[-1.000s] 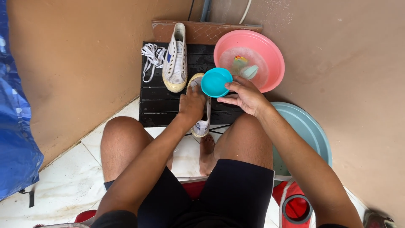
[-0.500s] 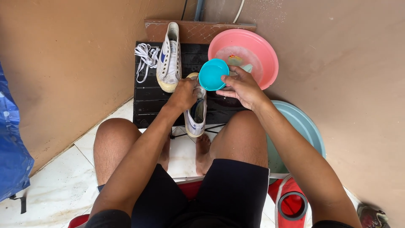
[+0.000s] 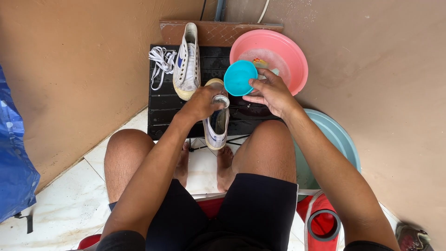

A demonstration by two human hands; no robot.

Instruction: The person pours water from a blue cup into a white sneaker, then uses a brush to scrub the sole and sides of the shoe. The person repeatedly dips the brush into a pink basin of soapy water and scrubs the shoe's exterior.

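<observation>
My left hand grips a white high-top sneaker by its toe end, opening toward me, over a low black slatted table. My right hand holds a small turquoise bowl tilted just above and right of that sneaker's toe. The second white sneaker lies on the table at the back, with loose white laces to its left.
A pink basin with some water and small items stands at the table's back right. A pale teal basin sits by my right knee. A red container is at lower right, blue plastic sheet at left. Brown walls close in.
The view has shifted slightly. My right hand has tipped the turquoise bowl more toward the sneaker held in my left hand; the sneaker has turned so its opening faces me.
</observation>
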